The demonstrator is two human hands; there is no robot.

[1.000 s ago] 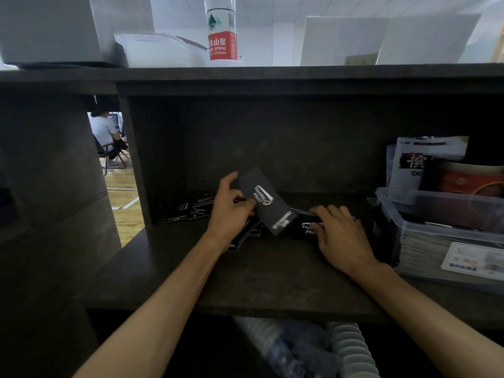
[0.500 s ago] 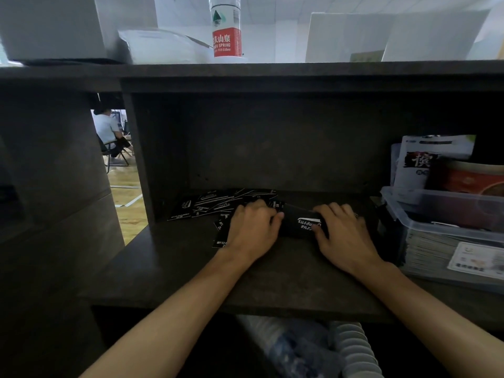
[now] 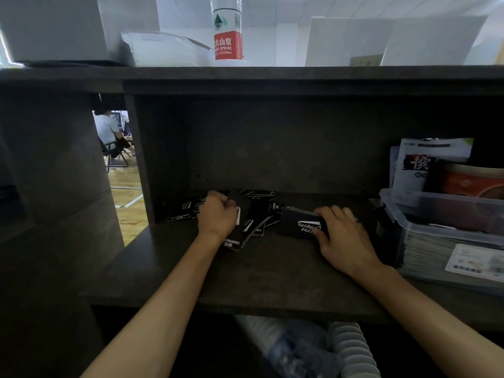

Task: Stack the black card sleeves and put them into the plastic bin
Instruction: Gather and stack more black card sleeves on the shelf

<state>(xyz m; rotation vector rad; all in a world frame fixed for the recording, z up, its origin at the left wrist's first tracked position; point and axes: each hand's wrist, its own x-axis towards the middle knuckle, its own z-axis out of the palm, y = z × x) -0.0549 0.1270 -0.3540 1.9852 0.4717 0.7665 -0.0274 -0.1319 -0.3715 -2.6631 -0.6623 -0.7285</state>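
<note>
Several black card sleeves (image 3: 259,214) with white lettering lie scattered at the back of the dark shelf (image 3: 245,279). My left hand (image 3: 216,216) grips one black sleeve (image 3: 240,230) from this scatter, its fingers curled round its top edge. To the right, my right hand (image 3: 343,236) holds a small stack of black sleeves (image 3: 300,225) down on the shelf, fingers and thumb wrapped round its right end. The clear plastic bin (image 3: 425,214) stands at the right end of the shelf, close to my right hand.
The bin holds paper packets, a white pouch (image 3: 420,162) and a red-orange packet (image 3: 474,181). A water bottle (image 3: 227,31) and white boxes stand on the top board. A seated person (image 3: 109,132) shows through the gap at left. White ribbed tubes (image 3: 351,350) lie below the shelf.
My left hand laid its raised sleeve onto the stack, then moved left to the scattered sleeves and gripped another one. My right hand stayed on the stack.
</note>
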